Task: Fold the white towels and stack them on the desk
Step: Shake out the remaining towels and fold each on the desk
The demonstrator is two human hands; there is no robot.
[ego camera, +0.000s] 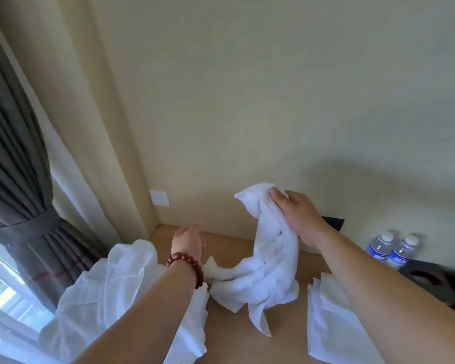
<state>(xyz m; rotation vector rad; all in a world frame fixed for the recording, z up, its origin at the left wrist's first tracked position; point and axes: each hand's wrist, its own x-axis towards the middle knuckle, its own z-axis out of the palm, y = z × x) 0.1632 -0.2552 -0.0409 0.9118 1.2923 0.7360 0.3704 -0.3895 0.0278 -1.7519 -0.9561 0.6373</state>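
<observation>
My right hand [297, 216] pinches the top corner of a crumpled white towel [263, 279] and lifts it above the wooden desk [231, 248]; the towel's lower end trails on the desk. My left hand [188, 243], with a red bead bracelet on the wrist, hovers over the desk just left of the towel's trailing end, fingers stretched forward and holding nothing I can see. A heap of loose white towels [108, 292] lies under my left forearm at the desk's left edge. Another white towel [326, 327] lies flatter under my right forearm.
Two water bottles [390, 249] stand at the back right beside a dark tissue box [426, 282]. A cream wall with a white socket plate [159, 197] bounds the desk's far side. A grey tied curtain [24, 206] and a window are on the left.
</observation>
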